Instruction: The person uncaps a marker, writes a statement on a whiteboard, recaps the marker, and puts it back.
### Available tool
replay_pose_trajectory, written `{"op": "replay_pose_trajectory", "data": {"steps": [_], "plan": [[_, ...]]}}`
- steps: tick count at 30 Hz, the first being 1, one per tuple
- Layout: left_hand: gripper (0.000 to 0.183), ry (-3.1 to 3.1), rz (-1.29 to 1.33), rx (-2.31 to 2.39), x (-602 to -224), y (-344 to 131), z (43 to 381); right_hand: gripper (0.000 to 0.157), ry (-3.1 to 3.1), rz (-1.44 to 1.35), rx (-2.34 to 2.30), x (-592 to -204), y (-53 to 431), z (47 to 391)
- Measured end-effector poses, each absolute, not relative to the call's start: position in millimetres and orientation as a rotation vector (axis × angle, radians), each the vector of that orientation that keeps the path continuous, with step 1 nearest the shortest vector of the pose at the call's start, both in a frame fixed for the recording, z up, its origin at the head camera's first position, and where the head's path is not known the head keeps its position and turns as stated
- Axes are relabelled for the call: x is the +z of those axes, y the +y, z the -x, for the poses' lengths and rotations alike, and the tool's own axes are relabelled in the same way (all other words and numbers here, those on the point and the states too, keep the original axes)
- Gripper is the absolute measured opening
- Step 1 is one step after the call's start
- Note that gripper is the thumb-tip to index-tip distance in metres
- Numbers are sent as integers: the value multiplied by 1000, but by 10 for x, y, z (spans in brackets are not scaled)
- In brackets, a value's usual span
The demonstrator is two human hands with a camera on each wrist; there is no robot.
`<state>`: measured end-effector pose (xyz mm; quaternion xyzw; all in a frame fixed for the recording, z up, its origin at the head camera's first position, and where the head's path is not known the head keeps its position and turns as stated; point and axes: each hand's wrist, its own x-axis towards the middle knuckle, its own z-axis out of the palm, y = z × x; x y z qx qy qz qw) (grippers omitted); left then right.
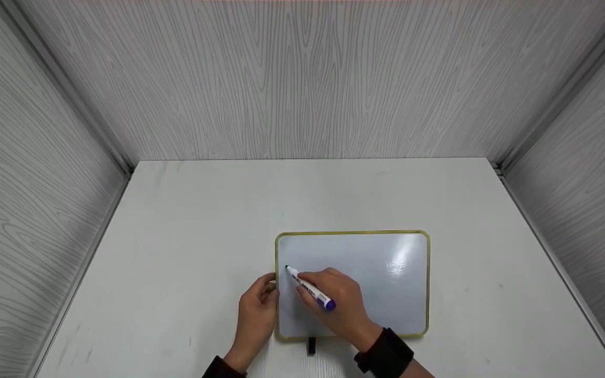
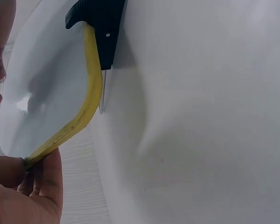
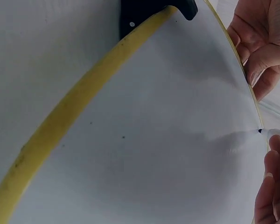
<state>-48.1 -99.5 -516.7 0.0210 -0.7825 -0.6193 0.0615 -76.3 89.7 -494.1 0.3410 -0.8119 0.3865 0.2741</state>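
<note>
A small whiteboard with a yellow frame stands near the front of the table. My left hand grips its left edge; the left wrist view shows thumb and fingers pinching the yellow frame. In my right hand is a white marker with a purple-blue end, held like a pen. Its dark tip is right at the board's surface, near the left edge and a little above mid-height. In the right wrist view the marker is mostly cut off by the frame's edge.
A black clip-like stand piece sits at the board's lower edge, seen larger as a black bracket in the left wrist view. The white table is bounded by wood-grain panels at the back and both sides.
</note>
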Motion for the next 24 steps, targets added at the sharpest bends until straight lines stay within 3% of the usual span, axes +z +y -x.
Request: {"op": "replay_pose_trajectory", "data": {"steps": [24], "plan": [[37, -2377, -67, -1854, -5163, -1005, 467, 24, -2251, -916, 1062, -5007, 933, 674]]}}
